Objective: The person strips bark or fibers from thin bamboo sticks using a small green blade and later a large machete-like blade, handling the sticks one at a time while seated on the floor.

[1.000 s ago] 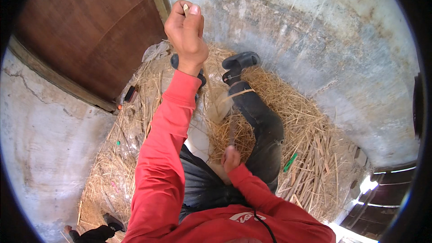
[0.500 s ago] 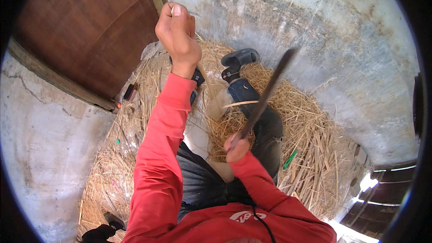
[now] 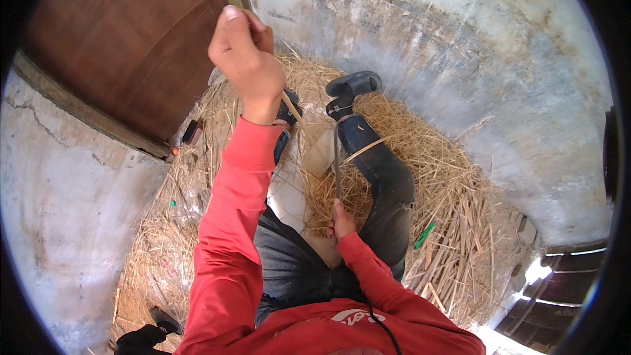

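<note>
My left hand (image 3: 246,66) is raised at the upper left, with its fingers closed. A pale wooden strip (image 3: 292,106) shows just past its wrist and seems to be in its grip; the rest is hidden behind the hand. My right hand (image 3: 342,221) is low between my legs, wrapped round the handle of a long dark knife (image 3: 337,165). The blade points away from me, seen nearly edge-on, beside a pale rounded block (image 3: 320,152). Another thin pale strip (image 3: 365,148) crosses my right trouser leg.
Straw and shavings (image 3: 434,151) cover the floor. Split sticks (image 3: 453,250) are piled at the right, beside a green object (image 3: 424,235). A stained wall (image 3: 460,59) curves behind, and a brown door panel (image 3: 125,46) stands at the left. A dark shoe (image 3: 165,320) shows at the lower left.
The knife has swung from a raised slant toward the right down to point straight ahead between my legs. My left hand has shifted slightly left.
</note>
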The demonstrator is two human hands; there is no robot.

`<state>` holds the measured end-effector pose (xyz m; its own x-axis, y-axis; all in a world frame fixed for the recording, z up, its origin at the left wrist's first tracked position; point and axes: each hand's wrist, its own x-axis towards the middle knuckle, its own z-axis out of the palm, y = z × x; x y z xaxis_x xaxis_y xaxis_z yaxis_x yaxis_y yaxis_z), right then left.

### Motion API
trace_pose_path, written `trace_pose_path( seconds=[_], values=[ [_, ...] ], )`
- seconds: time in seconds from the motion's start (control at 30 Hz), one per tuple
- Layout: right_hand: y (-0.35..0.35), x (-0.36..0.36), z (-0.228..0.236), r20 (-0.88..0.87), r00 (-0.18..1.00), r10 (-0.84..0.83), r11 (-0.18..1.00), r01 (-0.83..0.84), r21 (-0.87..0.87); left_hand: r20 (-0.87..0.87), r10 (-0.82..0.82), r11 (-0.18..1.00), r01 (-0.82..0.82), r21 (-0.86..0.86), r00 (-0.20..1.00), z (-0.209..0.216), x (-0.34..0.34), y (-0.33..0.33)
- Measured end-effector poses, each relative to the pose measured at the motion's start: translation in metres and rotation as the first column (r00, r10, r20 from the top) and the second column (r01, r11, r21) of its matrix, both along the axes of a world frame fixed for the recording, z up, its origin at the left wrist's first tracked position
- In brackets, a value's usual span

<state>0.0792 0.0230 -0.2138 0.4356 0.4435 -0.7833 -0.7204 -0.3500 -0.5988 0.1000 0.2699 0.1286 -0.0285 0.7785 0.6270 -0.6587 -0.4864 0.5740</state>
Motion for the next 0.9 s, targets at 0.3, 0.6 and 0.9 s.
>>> trace_pose_path(
  seconds=[0.3,0.6,0.9],
  values=[
    [0.015,-0.01,-0.039,-0.017,0.994,0.106,0.994,-0.106,0.006,-0.084,0.049,0.998,-0.045,0.05,0.995,-0.004,0.008,0.002],
    [0.072,0.066,0.065,0.198,0.98,-0.011,0.959,-0.046,0.278,-0.031,0.164,0.983,-0.161,0.088,0.986,-0.01,0.024,0.009],
    [0.004,0.005,-0.099,0.25,0.957,0.149,0.967,-0.193,0.163,-0.115,0.297,0.946,-0.276,0.169,0.948,-0.007,0.046,0.019]
  ],
)
